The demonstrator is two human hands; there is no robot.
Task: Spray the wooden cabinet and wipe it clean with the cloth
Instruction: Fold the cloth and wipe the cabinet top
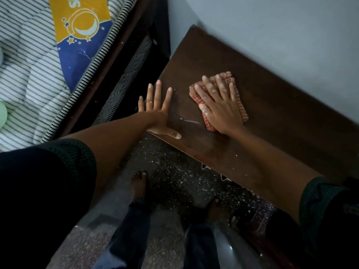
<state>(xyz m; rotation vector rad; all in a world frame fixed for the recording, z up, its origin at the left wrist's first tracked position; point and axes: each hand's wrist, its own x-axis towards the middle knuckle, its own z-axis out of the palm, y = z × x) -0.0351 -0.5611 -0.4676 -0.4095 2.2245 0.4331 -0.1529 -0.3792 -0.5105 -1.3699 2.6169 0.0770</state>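
Two hands lay flat and well apart on the work. The right hand (219,107) had its fingers straight and slightly spread, pressing down on a folded red-and-white checked cloth (242,111) without curling round it. The left hand (155,111) was splayed open with nothing in it, its palm on the left end of the bench-like top and its thumb along the front edge, seemingly as a brace.

The cloth sat near the middle of the top of the dark brown wooden cabinet (272,123), which stood against a pale wall (272,35). Soft, light and limp, it would probably bunch or slide if pushed by one corner, so a broad palm over the folded pad looked the right hold. The cabinet top looked stiff, flat and smooth, likely slick where wet, and heavy enough not to shift under a wipe.

A thin white streak (189,120) lay between the hands, with pale flecks nearby, so the wiping looked unfinished. I could not make out a spray bottle.

Below were a speckled floor (174,181) and bare feet. To the left stood a dark bed frame (116,65) with a striped mattress (38,84).
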